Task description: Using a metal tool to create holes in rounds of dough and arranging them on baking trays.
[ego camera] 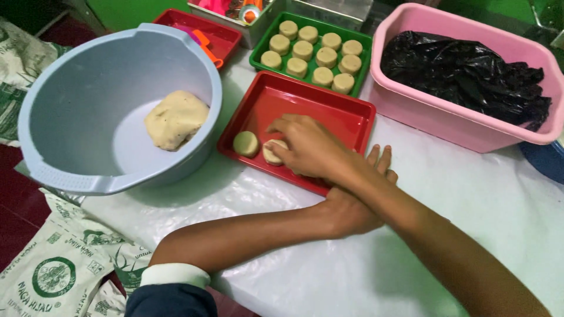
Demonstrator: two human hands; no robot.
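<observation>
Right hand: centre frame, fingers curled, pinching a round dough disc in the red tray, beside a second disc. Left hand: spread flat on the white table, beneath the crossing right forearm. Dough lump: grey basin, upper left.

Your right hand sits in the red tray, and the right half of that tray is bare. Your left hand lies flat under your right arm, so the arms cross there. The big grey bowl walls off the left side. The pink tub blocks the upper right. The green tray of round pieces fills the top middle. The white table at lower right is wide open.
</observation>
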